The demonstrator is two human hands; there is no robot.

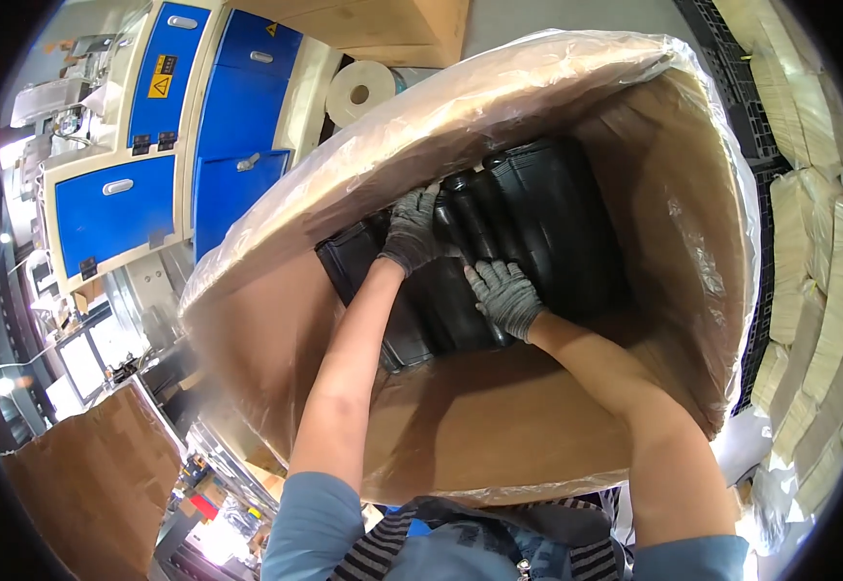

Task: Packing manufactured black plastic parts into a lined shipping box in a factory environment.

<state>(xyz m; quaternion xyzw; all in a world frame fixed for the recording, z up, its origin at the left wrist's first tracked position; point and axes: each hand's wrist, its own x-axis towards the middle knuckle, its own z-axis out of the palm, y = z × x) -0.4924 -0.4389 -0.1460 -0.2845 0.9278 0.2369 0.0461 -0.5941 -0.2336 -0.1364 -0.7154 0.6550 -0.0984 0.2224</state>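
Deep in the big cardboard box at the frame's center, the left hand and the right hand lie flat with fingers spread on black plastic containers, whose lower parts are hidden.

A large cardboard box, lined with clear plastic film folded over its rim, carries the load. Black plastic containers lie stacked on the box's bottom, packed against its far wall.

I'm on a factory floor. Blue-doored machine cabinet to my left, big lined carton ahead, black pallet and stacked flat cardboard to the right.
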